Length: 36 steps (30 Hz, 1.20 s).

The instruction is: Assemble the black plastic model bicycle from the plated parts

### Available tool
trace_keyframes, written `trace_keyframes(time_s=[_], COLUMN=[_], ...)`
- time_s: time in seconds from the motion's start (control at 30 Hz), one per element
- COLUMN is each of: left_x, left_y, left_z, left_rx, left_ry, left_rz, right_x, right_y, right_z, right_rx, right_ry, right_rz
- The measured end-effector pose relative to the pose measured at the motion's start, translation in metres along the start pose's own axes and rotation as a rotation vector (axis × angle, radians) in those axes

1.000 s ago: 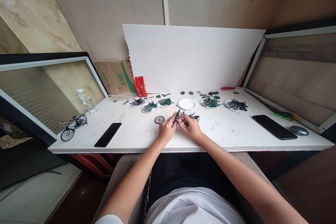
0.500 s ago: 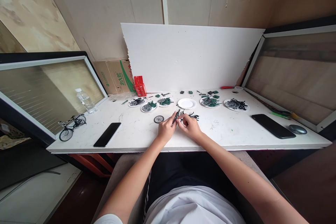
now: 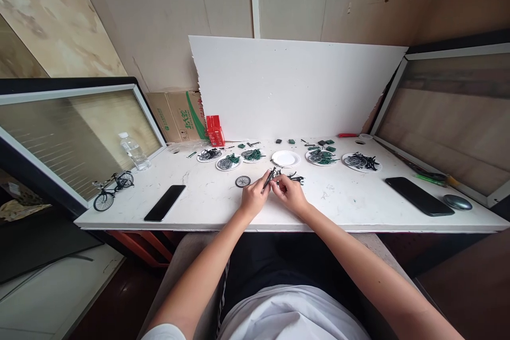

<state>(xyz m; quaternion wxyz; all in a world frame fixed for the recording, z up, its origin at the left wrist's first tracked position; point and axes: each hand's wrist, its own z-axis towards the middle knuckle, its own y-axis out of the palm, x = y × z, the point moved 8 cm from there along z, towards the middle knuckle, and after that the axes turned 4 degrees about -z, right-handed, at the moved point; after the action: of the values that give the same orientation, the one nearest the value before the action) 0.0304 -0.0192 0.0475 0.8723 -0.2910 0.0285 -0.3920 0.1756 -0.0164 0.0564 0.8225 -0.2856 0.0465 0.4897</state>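
My left hand (image 3: 255, 194) is closed on a slim black model bicycle part (image 3: 270, 176) that sticks up past the fingertips. Close beside it, my right hand (image 3: 291, 193) is pinched near the lower end of that part; what its fingertips hold, if anything, is too small to make out. A black spoked toy wheel (image 3: 243, 181) lies flat on the table just left of my left hand. Loose black pieces (image 3: 297, 178) lie behind my right hand, partly hidden by it.
Behind my hands stand a white plate (image 3: 274, 163) and plates of green and black parts (image 3: 229, 161), (image 3: 321, 156), (image 3: 362, 161). A model bicycle (image 3: 113, 189), a bottle (image 3: 134, 152) and a phone (image 3: 164, 203) are left; another phone (image 3: 418, 196) and a mouse (image 3: 457, 202) lie right.
The view has shifted slightly, so everything on the table appears a little further right. My hands keep nearly the same pose around the black part.
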Motion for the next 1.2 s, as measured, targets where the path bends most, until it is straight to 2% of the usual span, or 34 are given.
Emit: trace_keyframes(time_s=[0.27,0.53,1.2], left_x=[0.0017,-0.0047,-0.001], left_y=[-0.0006,0.0003,0.0001], left_z=[0.0001,0.0003,0.0012], left_rx=[0.01,0.007,-0.005], left_ry=[0.017,-0.052,-0.019], left_rz=[-0.032,-0.02,-0.031], right_x=[-0.0029,0.0004,0.0043], right_y=[-0.0001,0.0035,0.0043], right_z=[-0.0002,-0.0005,-0.0019], right_rx=[-0.008,-0.036,-0.038], right_ry=[-0.012,-0.001,0.031], right_rz=[0.009,-0.022,0.011])
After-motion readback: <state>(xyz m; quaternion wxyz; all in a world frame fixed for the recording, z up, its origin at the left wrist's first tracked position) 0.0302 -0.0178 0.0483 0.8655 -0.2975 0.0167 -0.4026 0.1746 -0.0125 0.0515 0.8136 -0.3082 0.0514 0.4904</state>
